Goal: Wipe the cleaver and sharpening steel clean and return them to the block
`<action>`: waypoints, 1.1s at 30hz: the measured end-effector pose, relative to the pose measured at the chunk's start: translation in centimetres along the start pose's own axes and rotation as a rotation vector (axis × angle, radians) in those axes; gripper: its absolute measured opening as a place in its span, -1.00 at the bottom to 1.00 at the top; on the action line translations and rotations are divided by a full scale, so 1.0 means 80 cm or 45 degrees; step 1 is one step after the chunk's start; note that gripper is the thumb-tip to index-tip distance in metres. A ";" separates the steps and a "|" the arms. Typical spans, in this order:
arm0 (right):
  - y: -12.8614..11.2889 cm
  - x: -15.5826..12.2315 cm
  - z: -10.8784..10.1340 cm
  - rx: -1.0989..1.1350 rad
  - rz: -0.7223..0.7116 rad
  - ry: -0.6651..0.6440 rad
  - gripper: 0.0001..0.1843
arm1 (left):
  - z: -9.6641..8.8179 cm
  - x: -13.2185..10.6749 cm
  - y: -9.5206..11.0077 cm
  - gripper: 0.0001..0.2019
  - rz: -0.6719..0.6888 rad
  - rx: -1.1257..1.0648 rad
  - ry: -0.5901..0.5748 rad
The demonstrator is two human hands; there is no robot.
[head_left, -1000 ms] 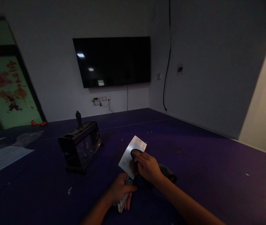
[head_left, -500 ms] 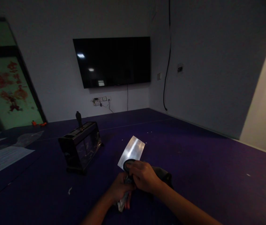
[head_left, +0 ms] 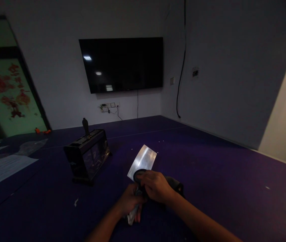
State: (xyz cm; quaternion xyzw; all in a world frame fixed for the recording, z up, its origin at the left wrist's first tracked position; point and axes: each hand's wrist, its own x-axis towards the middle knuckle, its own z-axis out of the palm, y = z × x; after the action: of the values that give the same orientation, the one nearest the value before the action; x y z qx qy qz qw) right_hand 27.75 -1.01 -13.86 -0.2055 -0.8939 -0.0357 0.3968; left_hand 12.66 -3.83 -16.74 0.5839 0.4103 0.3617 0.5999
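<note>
In front of me a cleaver lies with its broad shiny blade (head_left: 144,158) pointing away. My left hand (head_left: 130,201) is closed around the handle end, where a crumpled whitish wrapping (head_left: 131,216) sticks out below the fingers. My right hand (head_left: 156,185) grips a round black-rimmed thing (head_left: 137,173) at the base of the blade, fingertips at its middle; its kind is unclear. The two hands touch or nearly touch, and the handle itself is mostly hidden. Behind the right wrist lies a dark, soft-looking item (head_left: 175,184), partly covered.
To the left stands a black knife block (head_left: 87,154) with clear sides and one black-handled tool in its top. Printed paper (head_left: 6,168) and a clear plastic bag (head_left: 32,147) lie farther left. White scraps dot the purple surface (head_left: 208,188). A television (head_left: 122,65) hangs on the wall.
The view has shifted very slightly. Both hands keep nearly the same place and grip at the cleaver.
</note>
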 end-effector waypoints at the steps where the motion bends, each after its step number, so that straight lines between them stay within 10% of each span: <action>1: 0.002 0.000 -0.001 -0.018 0.019 0.018 -0.71 | 0.000 -0.001 0.001 -0.81 -0.010 -0.011 -0.003; 33: -0.022 0.009 0.009 -0.143 -0.005 -0.080 -0.74 | 0.006 -0.003 -0.007 -0.79 -0.001 0.014 0.015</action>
State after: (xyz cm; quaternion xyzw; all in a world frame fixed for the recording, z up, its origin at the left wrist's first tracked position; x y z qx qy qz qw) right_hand 26.09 -2.23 -13.67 -0.2267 -0.9029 -0.0800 0.3564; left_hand 12.95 -4.25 -17.28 0.5850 0.4160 0.3627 0.5943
